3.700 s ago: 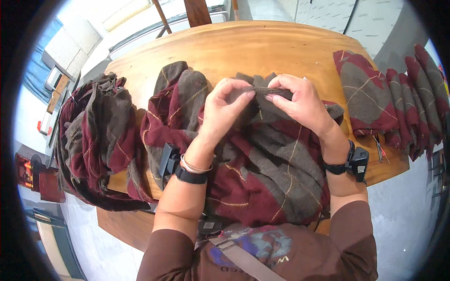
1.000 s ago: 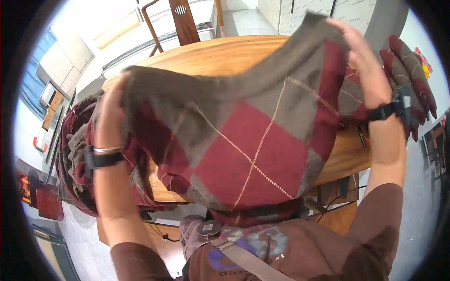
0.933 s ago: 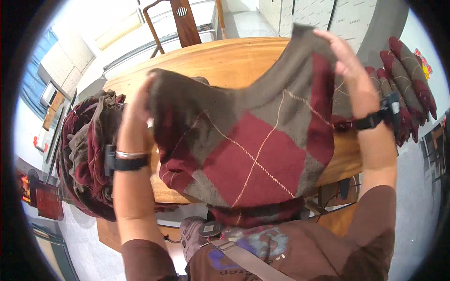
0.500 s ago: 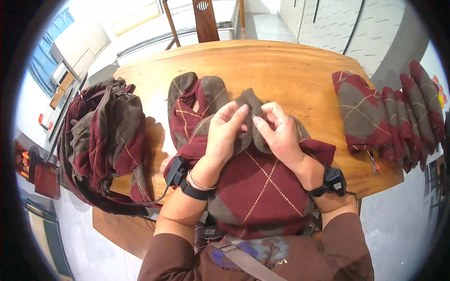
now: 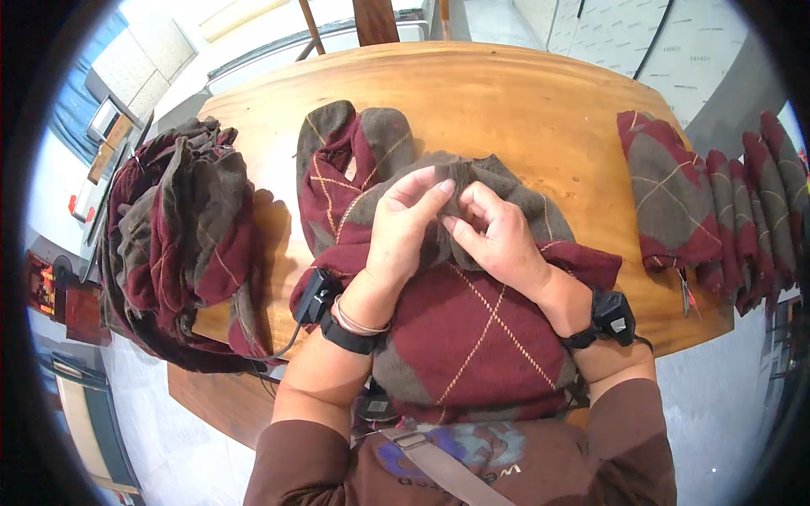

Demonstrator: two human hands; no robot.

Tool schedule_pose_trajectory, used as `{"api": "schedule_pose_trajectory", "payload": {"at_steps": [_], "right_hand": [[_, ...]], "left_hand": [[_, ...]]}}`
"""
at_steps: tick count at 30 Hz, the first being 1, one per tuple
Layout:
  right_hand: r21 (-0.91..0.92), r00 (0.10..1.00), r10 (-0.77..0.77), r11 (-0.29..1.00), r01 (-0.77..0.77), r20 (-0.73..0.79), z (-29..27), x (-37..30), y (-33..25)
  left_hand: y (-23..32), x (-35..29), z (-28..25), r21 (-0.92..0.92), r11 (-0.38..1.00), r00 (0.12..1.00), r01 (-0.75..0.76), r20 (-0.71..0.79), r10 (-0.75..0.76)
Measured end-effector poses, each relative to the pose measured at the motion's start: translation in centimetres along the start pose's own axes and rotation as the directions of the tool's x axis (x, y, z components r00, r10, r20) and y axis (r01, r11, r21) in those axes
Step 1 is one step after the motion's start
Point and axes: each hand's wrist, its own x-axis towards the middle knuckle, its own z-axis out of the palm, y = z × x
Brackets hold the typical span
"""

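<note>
A maroon and grey-brown argyle knit sweater (image 5: 481, 337) lies over the table edge in front of me, its lower part against my body. My left hand (image 5: 409, 215) pinches the grey-brown knit near the top of the garment between thumb and fingers. Close beside it, my right hand (image 5: 494, 228) grips the same knit with bent fingers, the thumb pointing toward the left hand. Between the fingertips a bit of the dark fabric is bunched up. A sleeve-like folded part (image 5: 350, 169) of matching knit rests just beyond my left hand.
A heap of matching knitwear (image 5: 181, 228) covers the left end of the wooden table (image 5: 506, 93). Folded knit pieces (image 5: 675, 194) stand in a row at the right, with small scissors (image 5: 688, 291) at their near edge. A wooden chair (image 5: 374, 21) is beyond the table.
My hands have drawn closer together, and the knit that stood up in a peak between them is now bunched at the fingertips. The whole view has shifted slightly.
</note>
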Motion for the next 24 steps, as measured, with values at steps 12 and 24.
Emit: {"api": "schedule_pose_trajectory", "payload": {"at_steps": [12,24], "right_hand": [[0.002,0.970,-0.193,0.981,0.195,-0.146,-3.3,1.7,-0.9],[-0.155,0.950,-0.302,0.945,0.287,-0.081,-3.7,1.5,-1.3]], "left_hand": [[0.9,-0.9,1.0,0.036,0.999,0.997,0.018,0.080,-0.021],[0.2,-0.7,0.6,0.148,0.989,0.996,-0.030,-0.079,0.043]]}}
